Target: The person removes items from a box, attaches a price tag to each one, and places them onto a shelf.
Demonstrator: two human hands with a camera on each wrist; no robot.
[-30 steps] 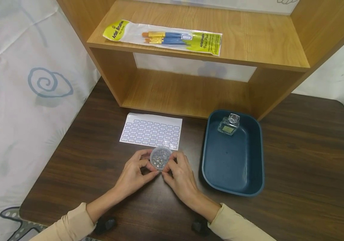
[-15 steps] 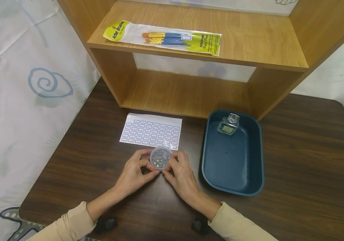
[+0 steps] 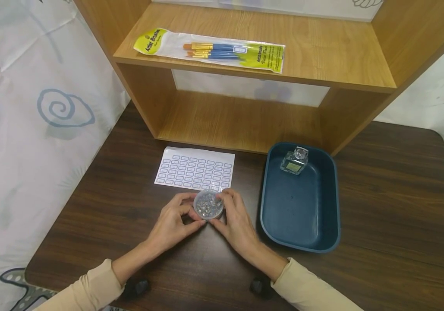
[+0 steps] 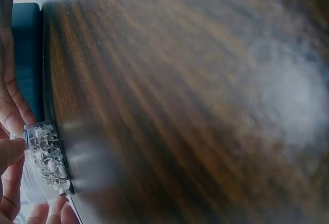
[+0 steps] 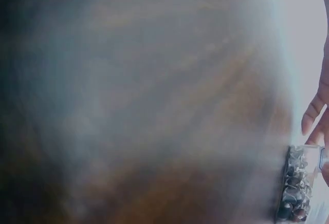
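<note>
A small clear round tub (image 3: 208, 204) of shiny metal bits stands on the dark table between both hands. My left hand (image 3: 176, 219) holds its left side, fingers around the wall and thumb at the front. On the opposite side my right hand (image 3: 239, 221) grips the tub, with fingertips at the right rim and thumb low at the front. A small blue-bordered label (image 4: 25, 137) shows on the tub's wall in the left wrist view, near the fingertips. Just behind the tub lies a white sheet of blue-bordered labels (image 3: 194, 168), its near right corner partly covered by the right hand.
A dark blue tray (image 3: 291, 207) stands to the right, with a glass perfume bottle (image 3: 294, 161) at its back. Behind rises a wooden shelf unit (image 3: 241, 123). A pack of artist brushes (image 3: 210, 51) lies on its upper board.
My right fingers have moved up from the tub's front right side to its right rim, while the thumb stays at the front. The left hand and tub have hardly moved.
</note>
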